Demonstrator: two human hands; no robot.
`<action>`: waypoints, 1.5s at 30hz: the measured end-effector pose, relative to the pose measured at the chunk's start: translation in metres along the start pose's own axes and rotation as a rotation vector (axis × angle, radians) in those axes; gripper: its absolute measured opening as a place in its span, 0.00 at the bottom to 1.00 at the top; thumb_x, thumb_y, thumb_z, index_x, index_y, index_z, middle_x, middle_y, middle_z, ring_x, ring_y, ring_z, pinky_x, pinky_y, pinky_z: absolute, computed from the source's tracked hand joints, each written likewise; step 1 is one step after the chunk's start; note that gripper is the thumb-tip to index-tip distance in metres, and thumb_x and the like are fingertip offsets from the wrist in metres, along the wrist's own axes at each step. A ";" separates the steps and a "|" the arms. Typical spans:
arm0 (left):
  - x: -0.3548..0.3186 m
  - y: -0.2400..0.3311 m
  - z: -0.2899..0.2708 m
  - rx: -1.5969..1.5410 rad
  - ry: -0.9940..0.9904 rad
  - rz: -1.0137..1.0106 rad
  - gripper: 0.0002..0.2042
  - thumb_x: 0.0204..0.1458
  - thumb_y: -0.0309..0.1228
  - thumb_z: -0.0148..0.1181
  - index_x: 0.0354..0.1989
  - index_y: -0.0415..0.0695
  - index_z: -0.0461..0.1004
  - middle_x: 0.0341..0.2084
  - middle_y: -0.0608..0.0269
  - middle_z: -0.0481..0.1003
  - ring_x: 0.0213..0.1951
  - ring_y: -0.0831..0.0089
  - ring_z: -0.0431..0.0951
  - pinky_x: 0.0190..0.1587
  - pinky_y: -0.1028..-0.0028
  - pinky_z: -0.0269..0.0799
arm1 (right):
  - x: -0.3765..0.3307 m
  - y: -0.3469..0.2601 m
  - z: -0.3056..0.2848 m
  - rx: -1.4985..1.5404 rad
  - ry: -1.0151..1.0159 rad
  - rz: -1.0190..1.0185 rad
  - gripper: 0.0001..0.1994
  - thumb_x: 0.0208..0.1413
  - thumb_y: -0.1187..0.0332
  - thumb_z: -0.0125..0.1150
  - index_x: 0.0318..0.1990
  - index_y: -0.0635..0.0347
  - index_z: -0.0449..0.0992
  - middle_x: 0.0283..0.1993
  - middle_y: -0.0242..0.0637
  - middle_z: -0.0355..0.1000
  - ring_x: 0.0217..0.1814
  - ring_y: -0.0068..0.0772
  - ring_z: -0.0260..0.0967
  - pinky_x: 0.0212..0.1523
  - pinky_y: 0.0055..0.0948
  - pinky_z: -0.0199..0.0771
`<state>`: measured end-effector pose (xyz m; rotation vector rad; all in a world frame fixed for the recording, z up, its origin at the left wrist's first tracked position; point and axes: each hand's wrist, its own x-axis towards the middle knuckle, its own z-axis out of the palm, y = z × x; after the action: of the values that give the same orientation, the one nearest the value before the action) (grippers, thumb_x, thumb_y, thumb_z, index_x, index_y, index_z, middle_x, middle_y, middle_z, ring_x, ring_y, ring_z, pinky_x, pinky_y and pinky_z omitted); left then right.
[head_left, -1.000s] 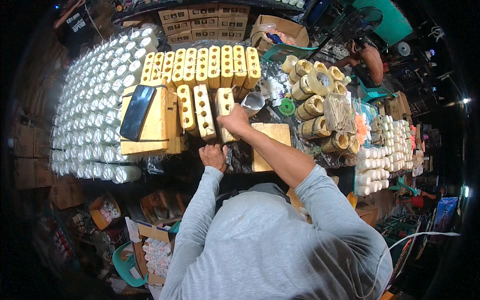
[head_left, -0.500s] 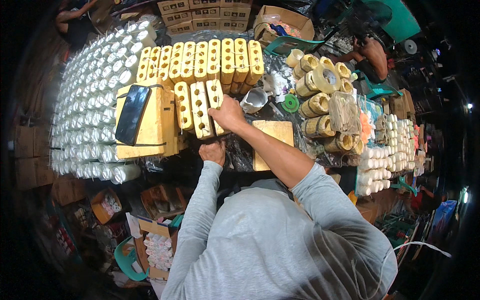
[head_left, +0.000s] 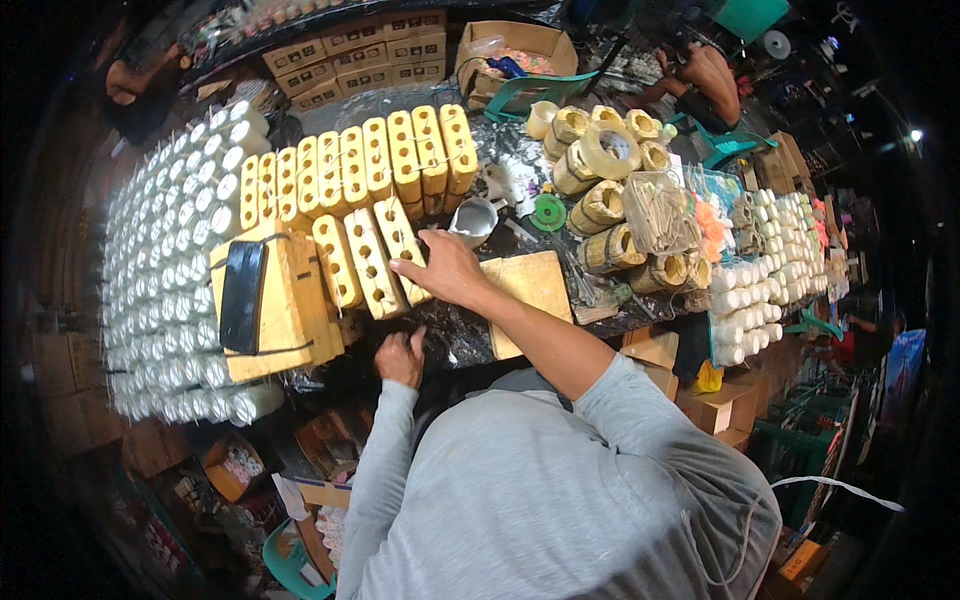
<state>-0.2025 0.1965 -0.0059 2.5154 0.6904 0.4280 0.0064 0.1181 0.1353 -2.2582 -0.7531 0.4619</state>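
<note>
Hands apart — right hand [head_left: 440,264] spread against yellow block [head_left: 398,236], left hand [head_left: 400,358] half-curled, seemingly empty.

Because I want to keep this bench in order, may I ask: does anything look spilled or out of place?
Two things, mildly. White patches on the dark table, beyond and right of the cup, look like spilled material; I cannot tell what. Also, a phone lies on a yellow block, odd among work pieces.

The dark table [head_left: 458,343] holds white tubes [head_left: 168,285] on the left, yellow blocks [head_left: 408,190] in the middle, a grey cup [head_left: 473,222], a green ring [head_left: 538,214], a yellow board [head_left: 530,297] and brown pots [head_left: 592,212] on the right.
</note>
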 end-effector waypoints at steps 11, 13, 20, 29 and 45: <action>-0.143 -0.059 -0.035 0.322 -0.319 -0.324 0.25 0.59 0.55 0.62 0.26 0.43 0.83 0.27 0.43 0.81 0.31 0.42 0.83 0.37 0.48 0.79 | 0.000 0.205 -0.096 -0.050 0.295 0.150 0.19 0.59 0.55 0.70 0.46 0.66 0.84 0.47 0.52 0.82 0.48 0.54 0.81 0.49 0.45 0.80; -0.155 -0.060 -0.035 0.353 -0.358 -0.310 0.23 0.59 0.53 0.63 0.25 0.43 0.82 0.27 0.46 0.81 0.32 0.46 0.83 0.36 0.50 0.79 | 0.062 0.228 -0.107 -0.172 0.438 0.032 0.21 0.59 0.52 0.68 0.46 0.63 0.84 0.45 0.51 0.81 0.49 0.57 0.78 0.51 0.48 0.79; -0.189 -0.067 -0.044 0.277 -0.445 -0.380 0.30 0.53 0.59 0.66 0.41 0.39 0.82 0.32 0.40 0.83 0.36 0.37 0.83 0.38 0.47 0.80 | 0.239 0.268 -0.031 -0.658 -0.147 -0.275 0.27 0.58 0.50 0.64 0.61 0.57 0.78 0.66 0.49 0.73 0.69 0.52 0.69 0.66 0.48 0.70; -0.327 -0.122 -0.031 0.498 -0.720 -0.598 0.36 0.50 0.66 0.66 0.45 0.38 0.84 0.36 0.39 0.83 0.41 0.41 0.84 0.45 0.50 0.80 | 0.151 0.278 -0.025 -0.737 0.286 0.188 0.23 0.62 0.62 0.54 0.60 0.66 0.78 0.71 0.48 0.69 0.80 0.50 0.55 0.80 0.58 0.45; -0.266 -0.103 -0.037 0.253 -0.667 -0.722 0.34 0.52 0.64 0.66 0.45 0.39 0.84 0.38 0.41 0.84 0.43 0.44 0.85 0.46 0.52 0.80 | 0.113 0.289 -0.052 -0.612 0.357 -0.094 0.14 0.65 0.67 0.54 0.49 0.64 0.84 0.60 0.49 0.77 0.70 0.51 0.69 0.74 0.57 0.59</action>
<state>-0.4767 0.1426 -0.0740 2.1864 1.3159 -0.7484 0.2304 -0.0063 -0.0477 -2.7369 -0.8872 -0.2576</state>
